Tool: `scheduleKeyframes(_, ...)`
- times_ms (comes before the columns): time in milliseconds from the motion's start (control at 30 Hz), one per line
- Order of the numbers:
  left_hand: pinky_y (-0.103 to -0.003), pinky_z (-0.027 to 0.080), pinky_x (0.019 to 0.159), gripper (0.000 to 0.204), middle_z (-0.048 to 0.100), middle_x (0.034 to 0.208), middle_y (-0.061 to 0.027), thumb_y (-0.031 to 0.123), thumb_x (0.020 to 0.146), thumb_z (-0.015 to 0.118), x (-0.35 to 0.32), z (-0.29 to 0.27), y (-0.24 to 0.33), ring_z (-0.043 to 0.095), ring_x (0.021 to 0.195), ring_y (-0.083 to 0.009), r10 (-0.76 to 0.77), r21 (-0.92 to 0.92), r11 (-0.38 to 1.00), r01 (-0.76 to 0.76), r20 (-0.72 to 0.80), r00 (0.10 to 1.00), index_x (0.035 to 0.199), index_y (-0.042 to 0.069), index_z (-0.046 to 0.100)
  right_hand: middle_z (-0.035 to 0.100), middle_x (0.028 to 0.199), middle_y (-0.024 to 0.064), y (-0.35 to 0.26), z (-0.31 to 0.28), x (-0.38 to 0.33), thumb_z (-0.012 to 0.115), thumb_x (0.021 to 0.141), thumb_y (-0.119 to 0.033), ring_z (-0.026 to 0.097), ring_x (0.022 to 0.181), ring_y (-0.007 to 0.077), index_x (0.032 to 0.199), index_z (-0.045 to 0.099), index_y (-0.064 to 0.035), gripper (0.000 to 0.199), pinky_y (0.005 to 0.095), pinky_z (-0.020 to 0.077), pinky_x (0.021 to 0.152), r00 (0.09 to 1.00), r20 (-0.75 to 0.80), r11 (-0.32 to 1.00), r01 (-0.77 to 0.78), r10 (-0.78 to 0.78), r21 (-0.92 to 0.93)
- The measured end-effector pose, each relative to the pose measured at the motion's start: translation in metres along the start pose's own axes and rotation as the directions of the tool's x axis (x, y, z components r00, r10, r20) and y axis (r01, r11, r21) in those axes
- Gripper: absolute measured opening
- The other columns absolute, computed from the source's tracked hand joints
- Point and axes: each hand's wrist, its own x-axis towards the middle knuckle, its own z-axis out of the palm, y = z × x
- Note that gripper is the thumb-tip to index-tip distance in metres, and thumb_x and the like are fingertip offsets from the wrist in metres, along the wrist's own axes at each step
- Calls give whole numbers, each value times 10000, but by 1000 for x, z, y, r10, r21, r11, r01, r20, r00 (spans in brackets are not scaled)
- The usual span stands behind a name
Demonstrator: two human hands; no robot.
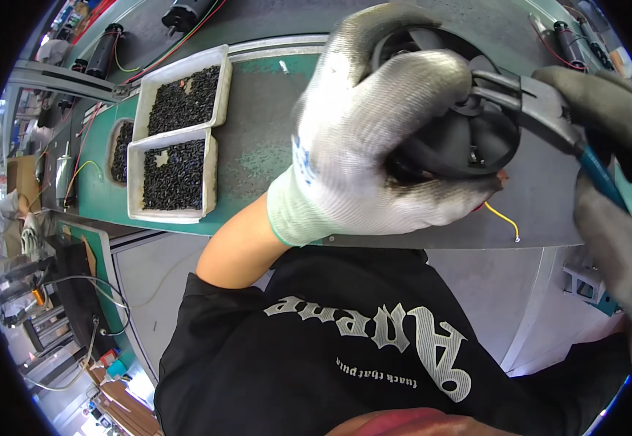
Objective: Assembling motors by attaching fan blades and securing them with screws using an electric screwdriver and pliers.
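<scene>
My left hand (374,131), in a white knit glove smudged dark at the fingers, is wrapped around a round black fan (486,142) with broad blades. Most of the fan's left side is hidden behind the glove. In my right hand (599,105), gloved in grey, are pliers (545,112) with metal jaws and blue handles. Their slim jaw tips reach in at the fan's hub, beside my left fingers; whether they grip anything there I cannot tell. Below the fan hangs a yellow wire (502,213) with a small metal end.
Two white bins (210,174) full of small black parts stand on the worn green-grey bench (258,156) at left. Black cylindrical motors with coloured wires, one a motor (105,51), lie at the far left, back and far right. A metal rail (279,47) crosses the bench behind.
</scene>
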Motion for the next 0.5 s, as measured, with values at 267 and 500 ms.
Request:
scheduleKeyframes(267, -421, 527, 846, 872, 571, 1108, -295, 192, 492, 932, -9, -11, 16, 610, 995, -331, -91, -52, 994, 93, 53, 994, 1181, -74, 469, 646, 890, 170, 91, 6, 64, 683, 773, -116, 638, 788, 240, 1027, 633, 30, 297, 350, 534, 738, 789, 121, 764, 614, -603, -200)
scheduleKeyframes(500, -431, 508, 834, 849, 593, 1075, -264, 219, 450, 939, -3, -7, 18, 614, 984, -346, -71, -256, 966, 46, -88, 994, 1131, -68, 520, 606, 1199, 137, 209, 89, 31, 732, 819, -188, 589, 1094, 256, 1236, 589, -10, 476, 358, 430, 984, 876, -470, 965, -22, -109, -263)
